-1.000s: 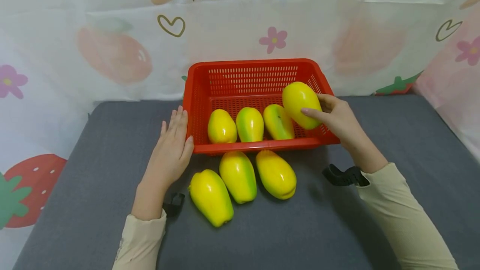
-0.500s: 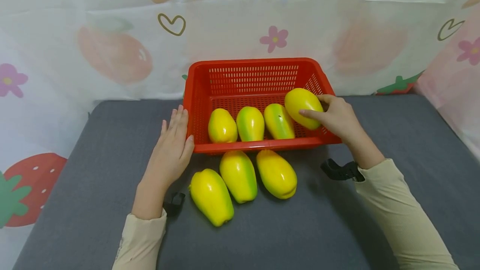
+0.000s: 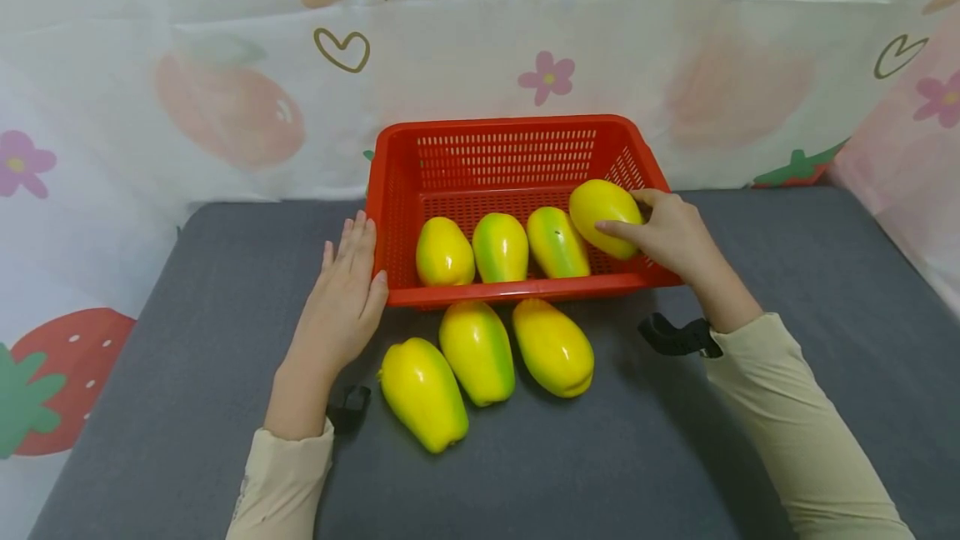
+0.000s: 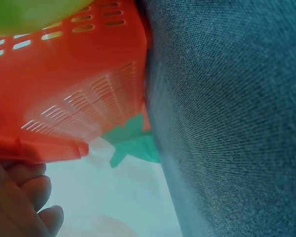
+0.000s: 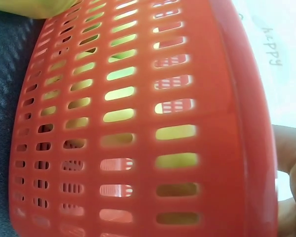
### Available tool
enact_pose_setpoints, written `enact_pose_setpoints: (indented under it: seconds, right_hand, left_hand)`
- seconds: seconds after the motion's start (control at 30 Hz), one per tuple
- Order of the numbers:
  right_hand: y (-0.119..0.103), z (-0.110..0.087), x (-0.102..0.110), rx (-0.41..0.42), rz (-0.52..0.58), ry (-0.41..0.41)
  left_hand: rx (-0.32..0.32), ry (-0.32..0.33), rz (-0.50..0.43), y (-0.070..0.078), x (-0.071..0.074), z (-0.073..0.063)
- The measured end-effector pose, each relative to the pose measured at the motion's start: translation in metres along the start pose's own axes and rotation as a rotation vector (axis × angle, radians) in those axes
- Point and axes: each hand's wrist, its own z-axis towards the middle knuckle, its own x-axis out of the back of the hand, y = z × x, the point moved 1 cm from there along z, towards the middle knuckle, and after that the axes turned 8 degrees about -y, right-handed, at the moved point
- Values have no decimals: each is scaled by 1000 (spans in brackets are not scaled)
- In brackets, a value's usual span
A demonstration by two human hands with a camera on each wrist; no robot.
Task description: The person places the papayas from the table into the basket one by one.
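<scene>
My right hand holds a yellow papaya low inside the right end of a red plastic basket. The thumb is on its near side; most of the fingers are hidden behind it. To its left lie three papayas in a row: a yellow one, a greenish one and a green-striped one. With straight fingers, my left hand rests against the basket's left side. In the right wrist view, the slotted basket wall hides the held papaya's outline.
In front of the basket, three more papayas lie on the grey cloth surface: left, middle and right. A printed curtain hangs close behind the basket.
My right hand has lowered the papaya slightly within the basket's right end. The left hand and the other papayas stay in place.
</scene>
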Motion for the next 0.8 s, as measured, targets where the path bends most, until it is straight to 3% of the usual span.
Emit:
enact_pose_setpoints:
  seconds: [0.47, 0.8]
  right_hand:
    - [2, -3, 0, 39, 5, -25]
    - [2, -2, -3, 43, 35, 39]
  left_hand:
    - [0, -3, 0, 1, 1, 0]
    - [4, 8, 2, 1, 1, -1]
